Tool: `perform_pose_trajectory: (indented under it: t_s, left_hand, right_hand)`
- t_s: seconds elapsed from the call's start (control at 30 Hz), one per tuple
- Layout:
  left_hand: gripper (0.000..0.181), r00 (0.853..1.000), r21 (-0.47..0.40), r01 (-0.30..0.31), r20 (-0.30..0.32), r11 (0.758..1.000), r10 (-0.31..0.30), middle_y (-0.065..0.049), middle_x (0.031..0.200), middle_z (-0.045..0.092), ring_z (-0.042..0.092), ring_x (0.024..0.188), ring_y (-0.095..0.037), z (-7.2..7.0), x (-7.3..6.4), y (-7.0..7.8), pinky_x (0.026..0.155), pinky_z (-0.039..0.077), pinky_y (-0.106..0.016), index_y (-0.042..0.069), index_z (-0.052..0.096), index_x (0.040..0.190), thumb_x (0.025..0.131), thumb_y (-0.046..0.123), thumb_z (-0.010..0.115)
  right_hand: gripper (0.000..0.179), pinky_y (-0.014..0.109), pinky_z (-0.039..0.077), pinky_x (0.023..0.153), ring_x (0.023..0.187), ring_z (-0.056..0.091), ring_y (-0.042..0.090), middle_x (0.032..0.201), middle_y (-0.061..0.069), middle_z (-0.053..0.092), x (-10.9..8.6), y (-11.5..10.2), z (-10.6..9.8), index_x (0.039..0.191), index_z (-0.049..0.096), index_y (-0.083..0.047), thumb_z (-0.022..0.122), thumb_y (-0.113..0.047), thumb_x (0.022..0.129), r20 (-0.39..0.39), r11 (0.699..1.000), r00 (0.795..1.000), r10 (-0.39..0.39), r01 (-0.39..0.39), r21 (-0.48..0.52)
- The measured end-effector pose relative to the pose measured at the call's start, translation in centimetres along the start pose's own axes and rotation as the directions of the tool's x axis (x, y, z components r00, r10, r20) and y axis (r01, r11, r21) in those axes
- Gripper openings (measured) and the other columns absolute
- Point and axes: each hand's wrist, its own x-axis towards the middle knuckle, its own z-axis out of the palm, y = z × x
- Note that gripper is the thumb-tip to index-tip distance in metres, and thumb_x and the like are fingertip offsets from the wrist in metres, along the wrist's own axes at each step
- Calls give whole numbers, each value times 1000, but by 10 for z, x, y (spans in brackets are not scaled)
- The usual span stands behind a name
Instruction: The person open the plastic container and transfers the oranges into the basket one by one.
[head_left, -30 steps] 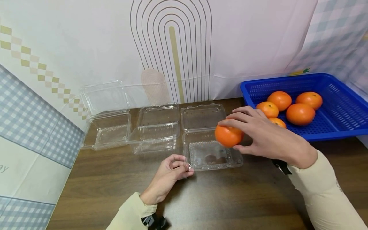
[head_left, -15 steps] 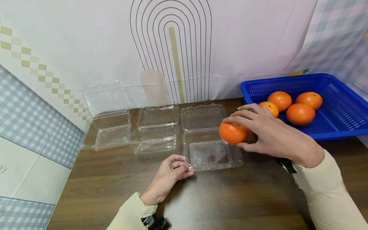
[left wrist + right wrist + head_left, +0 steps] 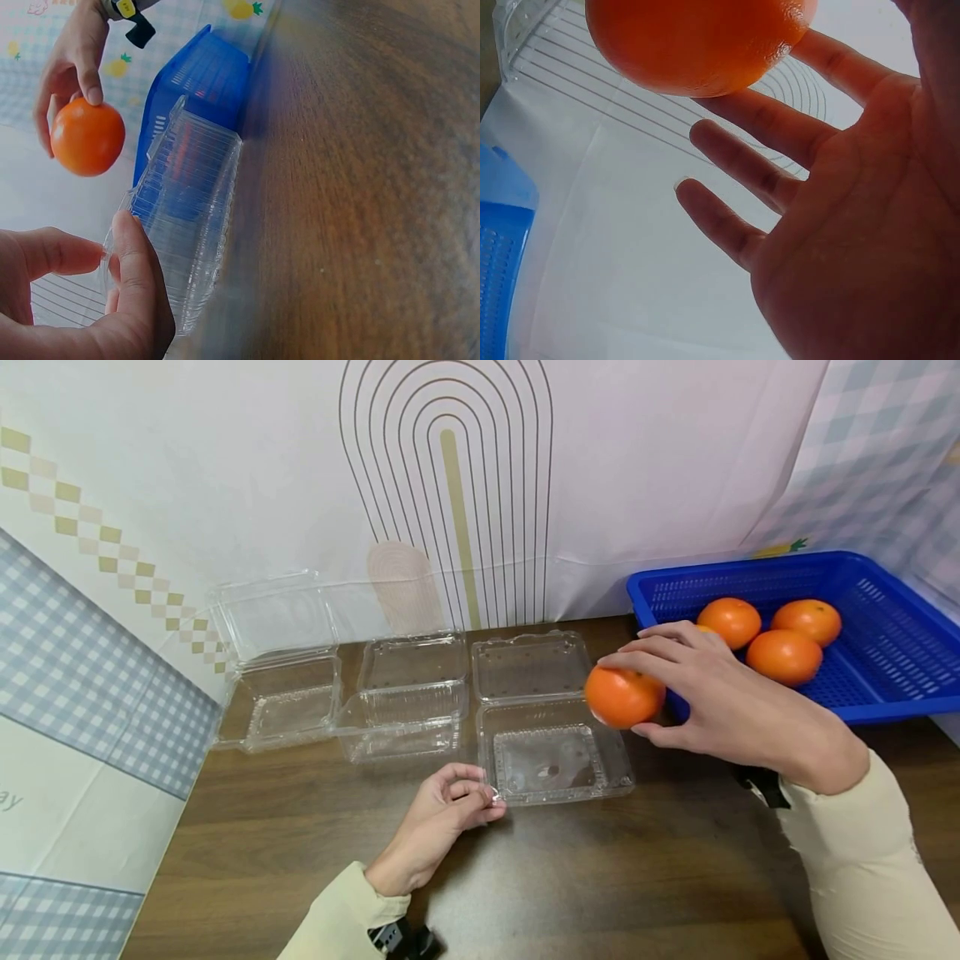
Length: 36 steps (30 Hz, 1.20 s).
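My left hand (image 3: 446,822) pinches the front left corner of an open clear plastic clamshell container (image 3: 562,796) between thumb and fingers. Its lid (image 3: 531,667) lies folded back toward the wall. My right hand (image 3: 720,702) grips an orange (image 3: 624,697) by its fingertips, the thumb beneath and the fingers over the top. The left wrist view has this orange (image 3: 88,136) held in the air, higher than the container's rim. From the head view it overlaps the container's right back corner. Behind the right hand, several more oranges (image 3: 783,657) lie in a blue basket (image 3: 870,664), one mostly hidden.
Two more open clear clamshell containers stand in the row to the left, a middle one (image 3: 401,739) and a far left one (image 3: 292,714). All sit on the brown wooden table (image 3: 315,827). A patterned wall covering (image 3: 630,468) rises directly behind them.
My right hand has moved to the right and slightly up in the head view with the orange, from over the container toward the basket. The left hand has stayed at the container's corner.
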Motion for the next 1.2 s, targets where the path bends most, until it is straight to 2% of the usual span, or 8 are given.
perform_pose_trajectory:
  t_s: [0.17,0.3,0.6,1.0,1.2]
  left_hand:
    - [33,1000,0,1,-1,1000,-1,-1,88,65,73,81,-12,0,0,0,84,62,-23,-13,42,125,97,-6,57]
    - [33,1000,1,2,-1,1000,-2,-1,87,65,73,81,-12,0,1,0,84,62,-23,-13,42,125,97,-7,57]
    - [33,1000,6,1,-1,1000,-1,-1,88,66,73,82,-12,0,0,1,84,62,-22,-13,42,125,96,-6,58]
    - [33,1000,12,-1,-1,1000,1,-1,87,66,73,82,-11,-1,0,0,84,62,-22,-12,42,125,97,-5,58]
    - [33,1000,8,-3,-1,1000,3,-1,88,66,73,82,-11,0,0,0,84,62,-23,-12,42,125,97,-6,57]
  right_hand:
    - [72,56,39,109,134,43,29,137,-2,61,-3,2,-5,140,59,-25,90,-25,75,11,999,999,48,-48,1]
    - [74,57,40,109,135,44,31,137,-2,62,-5,6,-8,140,58,-25,91,-23,73,-11,999,999,45,-44,13]
    - [75,60,35,106,133,44,36,135,3,64,-8,15,-11,138,60,-21,92,-22,71,-47,999,998,42,-41,7]
    - [74,67,32,101,132,40,39,135,15,62,-14,23,-18,138,61,-24,93,-21,70,-51,991,990,133,-131,36]
    - [75,64,36,98,128,43,39,127,11,67,-18,30,-21,135,62,-19,94,-18,68,-74,992,990,121,-119,30]
